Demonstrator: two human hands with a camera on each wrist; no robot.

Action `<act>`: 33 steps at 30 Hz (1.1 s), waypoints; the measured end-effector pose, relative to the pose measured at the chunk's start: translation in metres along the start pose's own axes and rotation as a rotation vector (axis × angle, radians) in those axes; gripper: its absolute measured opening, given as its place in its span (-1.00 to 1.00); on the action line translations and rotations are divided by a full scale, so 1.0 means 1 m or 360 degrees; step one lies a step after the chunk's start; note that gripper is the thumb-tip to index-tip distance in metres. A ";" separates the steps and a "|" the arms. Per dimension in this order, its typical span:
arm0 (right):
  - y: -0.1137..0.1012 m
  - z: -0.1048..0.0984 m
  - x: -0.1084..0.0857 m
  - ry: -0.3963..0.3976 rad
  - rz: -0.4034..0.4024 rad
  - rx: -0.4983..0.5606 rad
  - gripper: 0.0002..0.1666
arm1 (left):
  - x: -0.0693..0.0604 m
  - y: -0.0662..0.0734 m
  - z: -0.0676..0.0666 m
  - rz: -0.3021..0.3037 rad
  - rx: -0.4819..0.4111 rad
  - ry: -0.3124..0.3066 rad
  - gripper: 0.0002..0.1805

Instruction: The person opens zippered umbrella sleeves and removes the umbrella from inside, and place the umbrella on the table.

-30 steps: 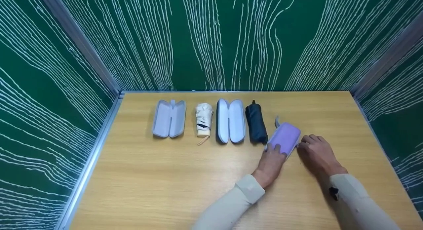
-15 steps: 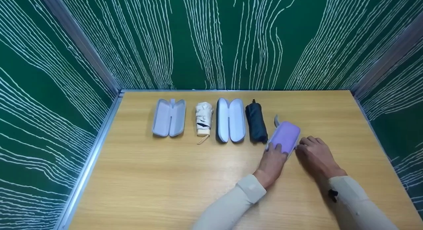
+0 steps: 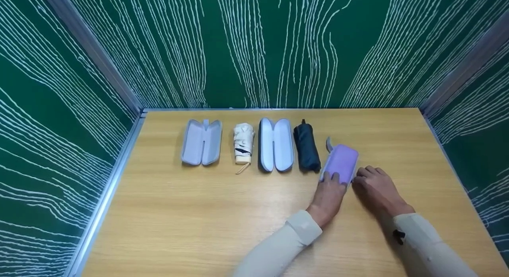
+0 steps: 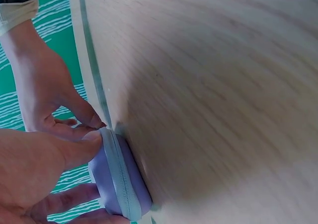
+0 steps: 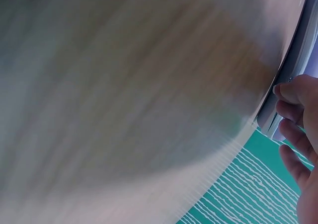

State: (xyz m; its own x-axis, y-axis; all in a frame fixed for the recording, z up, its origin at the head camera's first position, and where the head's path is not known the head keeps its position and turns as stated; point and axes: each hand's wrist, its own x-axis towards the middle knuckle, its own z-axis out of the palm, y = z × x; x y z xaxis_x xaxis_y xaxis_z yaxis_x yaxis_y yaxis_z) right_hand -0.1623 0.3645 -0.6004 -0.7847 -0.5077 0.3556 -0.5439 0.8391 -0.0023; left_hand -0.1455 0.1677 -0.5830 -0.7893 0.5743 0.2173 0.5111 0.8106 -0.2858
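Observation:
A purple zippered case with a grey zip band and a grey strap loop lies slanted on the table's right half. My left hand grips its near end, thumb on one side and fingers on the other, as the left wrist view shows. At the case's right side, my right hand pinches the zipper pull between thumb and forefinger; the pull itself is mostly hidden by the fingertips. The zip band appears closed along the side seen in the left wrist view.
Left of the case, a folded black umbrella, an open dark glasses case, a folded cream umbrella and an open grey glasses case stand in a row on the wooden table. Green panels enclose the table.
My right hand has slid a little along the case's right side toward its near end. The left hand keeps its grip on the case, and the other items have stayed put.

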 end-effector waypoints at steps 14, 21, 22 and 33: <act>-0.001 0.002 -0.002 0.0032 -0.0059 -0.0007 -0.79 | 0.004 0.007 0.002 -0.0066 -0.0009 0.0086 -0.83; -0.005 0.000 -0.004 -0.0002 -0.0028 -0.0007 -0.81 | 0.004 0.009 0.002 -0.0061 -0.0018 0.0088 -0.83; -0.005 0.000 -0.004 -0.0007 -0.0031 -0.0008 -0.81 | 0.004 0.009 0.001 -0.0065 -0.0016 0.0094 -0.84; -0.007 -0.004 -0.006 -0.0103 0.0012 -0.0020 -0.79 | 0.007 0.001 -0.006 0.0062 -0.0082 -0.0040 -0.79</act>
State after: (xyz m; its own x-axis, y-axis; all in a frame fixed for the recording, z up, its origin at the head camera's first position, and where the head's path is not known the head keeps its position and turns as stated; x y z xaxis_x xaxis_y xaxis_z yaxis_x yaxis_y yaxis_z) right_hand -0.1532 0.3625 -0.5989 -0.8065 -0.5127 0.2945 -0.5346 0.8451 0.0070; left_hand -0.1485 0.1737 -0.5760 -0.7764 0.6030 0.1832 0.5579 0.7929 -0.2451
